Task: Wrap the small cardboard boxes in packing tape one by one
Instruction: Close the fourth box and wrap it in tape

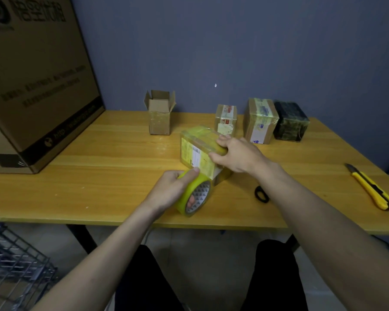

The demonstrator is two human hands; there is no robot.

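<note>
A small cardboard box [197,151] covered in yellowish tape, with a white label on its near face, stands in the middle of the wooden table [99,176]. My right hand [237,156] rests on its top right edge, fingers pressed against it. My left hand [175,189] grips a roll of yellow packing tape [197,195] just in front of the box, thumb on the roll's outer face and fingers through its core. The roll touches the box's near lower corner.
At the back stand an open-topped small box [160,114], two taped brown boxes [226,118] [259,121] and a black box [291,120]. A large carton [38,81] fills the left. A yellow utility knife [372,187] and black scissors handle [261,194] lie right. A wire rack [14,261] sits below left.
</note>
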